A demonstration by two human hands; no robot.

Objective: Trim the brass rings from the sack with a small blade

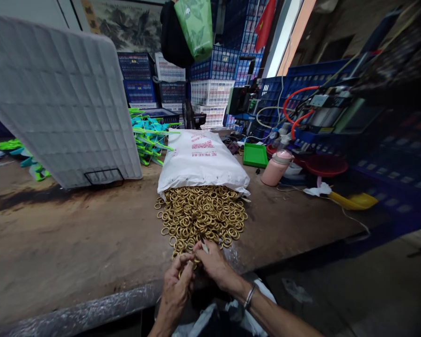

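Observation:
A heap of brass-coloured rings (201, 213) spills from the open mouth of a white sack (202, 161) lying on the brown worktable (73, 238). Both my hands work at the near edge of the heap. My left hand (177, 285) is closed, its fingers pinching a ring. My right hand (214, 264), with a bracelet on its wrist, is closed on a small thin tool whose tip points up toward the heap. The two hands nearly touch.
A grey quilted panel (63, 98) leans at the left rear, with green and blue plastic parts (149, 135) behind it. A pink flask (276, 167), green tray (255, 155), red bowl (324, 164) and yellow scoop (354, 201) stand right. Stacked crates (210, 91) fill the back.

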